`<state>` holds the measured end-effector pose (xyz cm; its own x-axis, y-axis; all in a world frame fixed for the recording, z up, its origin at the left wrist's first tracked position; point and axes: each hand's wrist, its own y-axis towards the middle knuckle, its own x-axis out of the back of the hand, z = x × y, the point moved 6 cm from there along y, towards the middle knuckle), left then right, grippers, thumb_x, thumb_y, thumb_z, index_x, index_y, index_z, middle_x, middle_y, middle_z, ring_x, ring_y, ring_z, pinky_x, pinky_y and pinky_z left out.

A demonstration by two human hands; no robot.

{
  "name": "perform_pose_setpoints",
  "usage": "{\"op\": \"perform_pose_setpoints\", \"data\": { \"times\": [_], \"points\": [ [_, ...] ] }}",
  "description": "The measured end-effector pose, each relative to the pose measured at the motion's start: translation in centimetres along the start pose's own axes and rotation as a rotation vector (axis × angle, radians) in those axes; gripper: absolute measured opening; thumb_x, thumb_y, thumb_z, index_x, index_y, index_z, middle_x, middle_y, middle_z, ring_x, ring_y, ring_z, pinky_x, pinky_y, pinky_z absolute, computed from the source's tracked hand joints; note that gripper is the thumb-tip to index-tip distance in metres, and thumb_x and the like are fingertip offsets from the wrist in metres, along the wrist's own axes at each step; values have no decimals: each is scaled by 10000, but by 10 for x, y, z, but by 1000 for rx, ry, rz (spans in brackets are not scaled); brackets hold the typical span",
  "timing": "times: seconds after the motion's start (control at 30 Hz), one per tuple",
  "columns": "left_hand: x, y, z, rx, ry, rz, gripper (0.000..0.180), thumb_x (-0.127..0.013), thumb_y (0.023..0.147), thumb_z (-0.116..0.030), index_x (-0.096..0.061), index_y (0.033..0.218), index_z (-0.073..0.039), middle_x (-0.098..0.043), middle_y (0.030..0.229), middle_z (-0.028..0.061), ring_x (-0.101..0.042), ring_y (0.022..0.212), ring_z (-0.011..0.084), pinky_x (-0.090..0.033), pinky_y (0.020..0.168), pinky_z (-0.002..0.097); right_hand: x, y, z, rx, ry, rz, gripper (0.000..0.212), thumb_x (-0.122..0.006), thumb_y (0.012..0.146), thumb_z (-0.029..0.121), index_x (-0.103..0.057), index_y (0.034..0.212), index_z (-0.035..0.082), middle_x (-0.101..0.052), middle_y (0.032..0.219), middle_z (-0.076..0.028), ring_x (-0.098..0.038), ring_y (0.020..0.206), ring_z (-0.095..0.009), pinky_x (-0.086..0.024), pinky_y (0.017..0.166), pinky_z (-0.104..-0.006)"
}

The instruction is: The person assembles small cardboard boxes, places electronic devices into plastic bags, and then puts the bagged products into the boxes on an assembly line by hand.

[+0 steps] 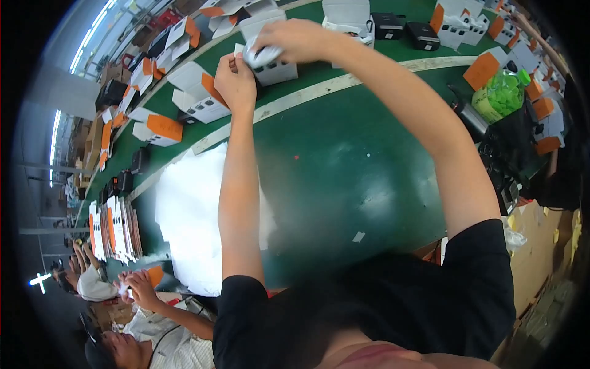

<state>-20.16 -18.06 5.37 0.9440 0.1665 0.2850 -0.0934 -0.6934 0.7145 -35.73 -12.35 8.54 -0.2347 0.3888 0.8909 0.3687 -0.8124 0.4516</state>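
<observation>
Both my arms reach to the far side of the green bench. My right hand (298, 40) is closed around a white, shiny bundle (261, 56), perhaps wrapped in plastic, at the mouth of an open white carton (279, 74). Its contents are hidden. At the carton's left edge, my left hand (235, 83) has its fingers pinched at what looks like a white flap (238, 49). Just left of that hand stands another open white and orange carton (206, 107).
More open cartons (161, 128) and black devices (423, 35) line the far strip behind a pale rail (307, 94). White sheeting (190, 215) lies near my left forearm. To the right is a clear jar of green pieces (499, 98). A co-worker's hands (142, 289) are at lower left.
</observation>
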Motion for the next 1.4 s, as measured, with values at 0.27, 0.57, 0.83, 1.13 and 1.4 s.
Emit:
{"op": "perform_pose_setpoints", "data": {
  "times": [0.27,0.57,0.83,1.13,1.4],
  "points": [
    [-21,12,-2,-89,63,-91,141,-650,938,-120,-666,957,19,-685,829,175,-638,698,269,-517,687,384,3,13,10,-40,-312,-82,341,-650,840,233,-662,1176,178,-653,1160,-66,-683,1005,-289,-563,789,-435],
    [-29,-2,-1,-31,52,9,185,-620,953,-143,-629,979,39,-656,885,203,-661,803,312,-514,740,402,6,-9,8,-245,-65,189,293,-575,876,288,-729,931,45,-706,1003,-165,-664,964,-345,-480,964,-448],
    [-103,3,-145,-347,-48,403,270,-640,833,-52,-649,1084,47,-635,1096,250,-626,1055,362,-519,909,419,177,-195,-244,-816,-362,-35,265,-632,844,242,-729,874,-3,-687,820,-258,-713,854,-345,-554,734,-413],
    [-253,-6,-69,19,644,930,664,-629,859,-147,-365,1465,-219,-264,1531,397,-243,1370,676,-279,1141,656,88,-271,-313,-1244,-220,307,883,-891,673,482,-464,1270,-9,-624,1249,-233,-606,1178,-383,-488,978,-432],
    [-205,2,-119,-266,583,999,508,-590,882,-122,-468,1369,-46,-478,1395,312,-470,1294,511,-446,1014,612,140,-246,-204,-994,-21,819,978,-885,608,534,-453,1361,83,-652,1156,-173,-657,1016,-282,-549,783,-406]
  ]
}}
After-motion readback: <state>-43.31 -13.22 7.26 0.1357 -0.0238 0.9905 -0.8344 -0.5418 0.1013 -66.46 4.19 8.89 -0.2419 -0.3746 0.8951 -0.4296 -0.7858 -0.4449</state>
